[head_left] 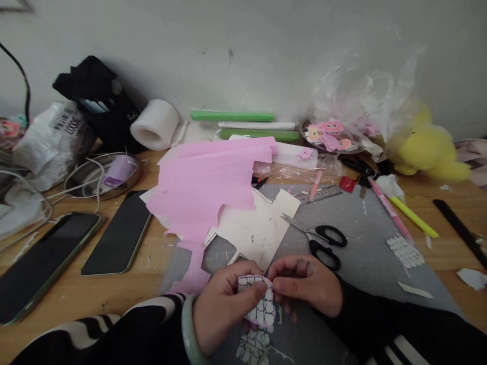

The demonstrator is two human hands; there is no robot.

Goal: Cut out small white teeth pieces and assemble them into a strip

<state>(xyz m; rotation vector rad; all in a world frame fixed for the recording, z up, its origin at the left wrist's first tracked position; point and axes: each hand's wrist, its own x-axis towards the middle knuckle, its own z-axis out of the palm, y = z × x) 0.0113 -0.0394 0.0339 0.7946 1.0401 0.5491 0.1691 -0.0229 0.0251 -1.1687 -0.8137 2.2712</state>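
My left hand [230, 302] clamps a flat, white, black-lined paper piece [266, 307]; my right hand [310, 286] pinches its edge. Tugging remotely, I could tear it

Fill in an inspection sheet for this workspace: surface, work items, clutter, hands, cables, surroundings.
Surface: wooden desk with a grey mat on it; paper scraps scattered about.
Work items: patterned piece in hand; pink sheet beyond it; black-handled scissors lying on the mat.
Clutter: two phones at left, white roll near the wall, yellow plush toy at right.
Hands: left hand holds the patterned piece; right hand pinches its edge.
Cables: white cable looped over a round dish; black cable at upper left.
Surroundings: grey wall with small marks; other people, nothing seen.
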